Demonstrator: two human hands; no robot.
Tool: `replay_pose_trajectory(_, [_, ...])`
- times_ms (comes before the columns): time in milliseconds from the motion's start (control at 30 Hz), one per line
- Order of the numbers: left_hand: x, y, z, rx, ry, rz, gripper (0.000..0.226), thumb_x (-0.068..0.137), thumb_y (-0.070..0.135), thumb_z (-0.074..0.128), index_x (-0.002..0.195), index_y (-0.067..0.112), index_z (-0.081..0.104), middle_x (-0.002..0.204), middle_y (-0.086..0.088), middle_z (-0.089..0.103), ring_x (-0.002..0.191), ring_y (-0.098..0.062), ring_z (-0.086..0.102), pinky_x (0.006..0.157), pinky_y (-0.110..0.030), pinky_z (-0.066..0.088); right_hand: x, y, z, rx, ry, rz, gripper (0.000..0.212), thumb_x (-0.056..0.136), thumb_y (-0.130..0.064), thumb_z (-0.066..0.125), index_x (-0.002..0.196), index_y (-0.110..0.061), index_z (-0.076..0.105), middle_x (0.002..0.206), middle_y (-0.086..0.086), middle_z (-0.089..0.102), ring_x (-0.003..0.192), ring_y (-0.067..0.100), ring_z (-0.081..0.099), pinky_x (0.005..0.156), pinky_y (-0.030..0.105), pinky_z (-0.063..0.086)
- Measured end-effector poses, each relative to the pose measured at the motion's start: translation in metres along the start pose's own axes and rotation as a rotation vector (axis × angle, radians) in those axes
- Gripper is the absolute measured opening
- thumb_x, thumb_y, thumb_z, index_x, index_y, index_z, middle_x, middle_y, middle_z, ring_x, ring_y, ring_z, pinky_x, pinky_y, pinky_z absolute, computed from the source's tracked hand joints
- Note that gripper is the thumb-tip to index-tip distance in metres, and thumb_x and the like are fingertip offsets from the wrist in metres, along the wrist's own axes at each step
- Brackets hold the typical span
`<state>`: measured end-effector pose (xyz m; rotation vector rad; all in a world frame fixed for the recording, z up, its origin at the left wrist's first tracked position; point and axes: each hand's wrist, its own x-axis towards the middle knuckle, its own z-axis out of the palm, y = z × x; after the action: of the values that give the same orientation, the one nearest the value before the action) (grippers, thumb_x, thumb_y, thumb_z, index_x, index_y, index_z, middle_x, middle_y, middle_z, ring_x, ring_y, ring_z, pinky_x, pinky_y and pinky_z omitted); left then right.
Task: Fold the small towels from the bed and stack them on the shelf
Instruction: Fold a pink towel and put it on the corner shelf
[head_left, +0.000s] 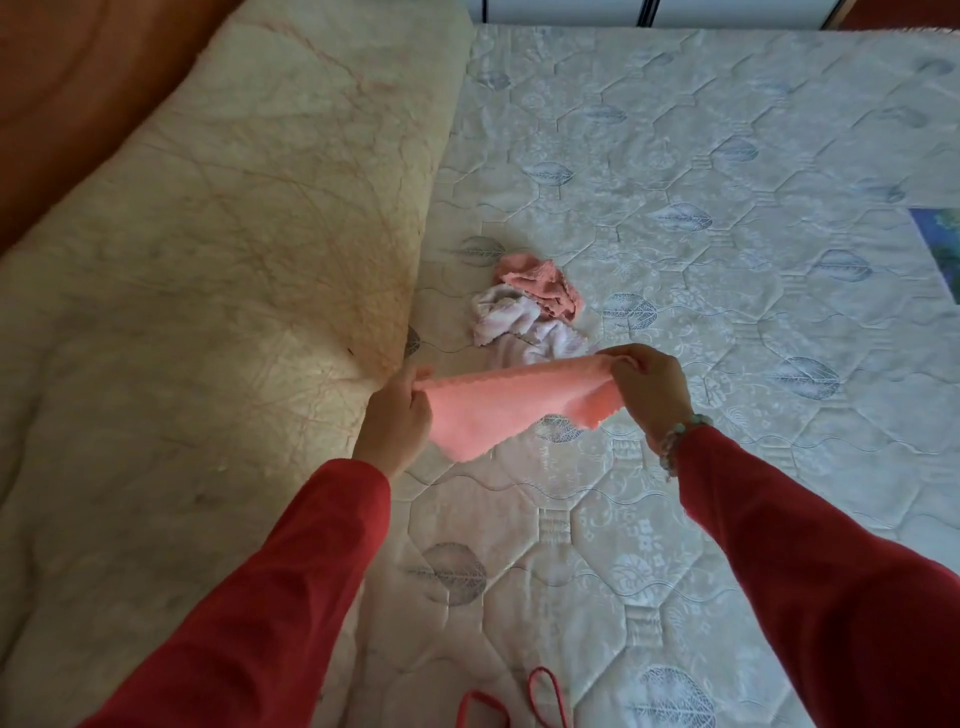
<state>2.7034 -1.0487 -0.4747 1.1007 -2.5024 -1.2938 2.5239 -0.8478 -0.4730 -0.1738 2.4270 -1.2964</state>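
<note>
The person is holding a pink towel (498, 405) up over the bed (675, 218), stretched between both hands. The left hand (397, 415) is pinching one top corner, its fingers (418, 410) curled round the cloth with the thumb on the near side. The right hand (649, 387) is pinching the opposite top corner, its fingers (631, 364) bunched tight on the edge.

The taut top edge is running left to right between the two hands, climbing slightly toward the right hand, which is sitting a little higher and farther out. That edge is the towel's long line just now. The rest of the cloth is hanging below it toward the mattress, the free lower corners drooping under the hands and not clearly touching the bed.

So a fold would turn on that hanging direction: the loose half is lying below and nearer the person than the fingers, and either hand looks equally placed to bring its corner across to the other.

Beyond the hands, a white towel (519, 327) and another pink one (540, 283) are lying crumpled together on the bed, touching, just past the held towel. A rolled cream quilt (218, 234) is lying along the left. No shelf is showing.
</note>
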Motion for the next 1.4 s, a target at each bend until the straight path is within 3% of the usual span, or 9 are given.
replay_pose_trajectory(100, [0.010, -0.006, -0.006, -0.088, -0.083, -0.127, 0.030, 0.098, 0.003, 0.035, 0.123, 0.010, 0.050, 0.112, -0.012, 0.062, 0.086, -0.017, 0.061, 0.079, -0.040, 0.056, 0.007, 0.001, -0.002, 0.080, -0.025, 0.043, 0.033, 0.088, 0.001, 0.048, 0.105, -0.007, 0.074, 0.091, 0.007, 0.072, 0.088, 0.020, 0.064, 0.078, 0.028, 0.053])
replay_pose_trajectory(200, [0.024, -0.005, -0.017, -0.298, -0.102, -0.246, 0.010, 0.102, 0.008, 0.040, 0.108, 0.009, 0.049, 0.123, -0.016, 0.056, 0.105, -0.022, 0.062, 0.075, -0.041, 0.061, 0.015, -0.004, -0.007, 0.297, -0.066, 0.183, 0.039, 0.084, 0.010, 0.047, 0.103, -0.012, 0.073, 0.082, 0.002, 0.067, 0.070, 0.011, 0.056, 0.054, 0.019, 0.043])
replay_pose_trajectory(333, [0.021, 0.006, -0.041, -0.485, -0.119, -0.193, 0.015, 0.099, 0.013, 0.054, 0.107, 0.003, 0.061, 0.114, -0.010, 0.065, 0.112, -0.018, 0.063, 0.076, -0.033, 0.061, 0.019, -0.001, -0.030, 0.438, -0.208, 0.154, 0.035, 0.089, 0.017, 0.048, 0.113, -0.002, 0.066, 0.101, 0.002, 0.068, 0.088, 0.013, 0.066, 0.069, 0.022, 0.057])
replay_pose_trajectory(433, [0.000, 0.006, -0.059, -0.490, -0.154, -0.116, 0.015, 0.092, 0.012, 0.062, 0.103, 0.006, 0.071, 0.104, -0.004, 0.071, 0.101, -0.012, 0.068, 0.077, -0.027, 0.060, 0.019, 0.010, -0.049, 0.613, -0.251, 0.258, 0.033, 0.089, 0.015, 0.045, 0.105, -0.003, 0.067, 0.085, 0.005, 0.076, 0.082, 0.014, 0.072, 0.075, 0.026, 0.060])
replay_pose_trajectory(533, [-0.017, -0.006, -0.062, -0.408, -0.307, -0.145, 0.025, 0.083, 0.016, 0.067, 0.103, 0.001, 0.070, 0.107, -0.004, 0.069, 0.100, -0.016, 0.069, 0.075, -0.026, 0.059, 0.021, 0.032, -0.064, 0.538, -0.356, 0.289, 0.023, 0.089, 0.008, 0.051, 0.105, 0.001, 0.066, 0.082, 0.004, 0.076, 0.078, 0.012, 0.072, 0.088, 0.032, 0.055])
replay_pose_trajectory(667, [-0.027, -0.044, -0.030, -0.347, -0.443, -0.336, 0.024, 0.085, 0.006, 0.062, 0.098, -0.014, 0.060, 0.107, -0.022, 0.062, 0.106, -0.030, 0.064, 0.083, -0.038, 0.060, 0.019, 0.077, -0.063, 0.312, -0.526, 0.436, 0.032, 0.080, -0.005, 0.066, 0.110, 0.004, 0.064, 0.119, 0.019, 0.068, 0.103, 0.025, 0.069, 0.080, 0.028, 0.056])
replay_pose_trajectory(867, [-0.056, -0.106, 0.043, -0.220, -0.580, -0.488, 0.014, 0.093, 0.024, 0.057, 0.103, 0.015, 0.057, 0.117, -0.016, 0.065, 0.096, -0.028, 0.071, 0.084, -0.040, 0.059, 0.000, 0.144, -0.041, -0.049, -0.575, 0.557, 0.051, 0.087, -0.025, 0.071, 0.129, -0.001, 0.054, 0.118, 0.018, 0.061, 0.107, 0.032, 0.060, 0.085, 0.037, 0.055])
replay_pose_trajectory(1067, [-0.072, -0.149, 0.088, -0.022, -0.443, -0.407, 0.024, 0.104, 0.036, 0.040, 0.119, 0.018, 0.043, 0.118, -0.014, 0.067, 0.089, -0.028, 0.073, 0.076, -0.043, 0.059, -0.007, 0.170, -0.010, -0.145, -0.496, 0.504, 0.029, 0.099, -0.033, 0.054, 0.118, -0.012, 0.059, 0.113, 0.019, 0.062, 0.096, 0.030, 0.063, 0.068, 0.033, 0.054])
replay_pose_trajectory(1400, [-0.028, -0.149, 0.104, 0.160, -0.198, -0.279, 0.027, 0.105, 0.025, 0.038, 0.123, 0.008, 0.048, 0.107, -0.024, 0.067, 0.099, -0.040, 0.064, 0.077, -0.040, 0.045, 0.044, 0.171, 0.039, -0.253, -0.317, 0.293, 0.016, 0.099, -0.035, 0.054, 0.096, -0.020, 0.060, 0.093, 0.013, 0.064, 0.095, 0.042, 0.065, 0.088, 0.056, 0.053])
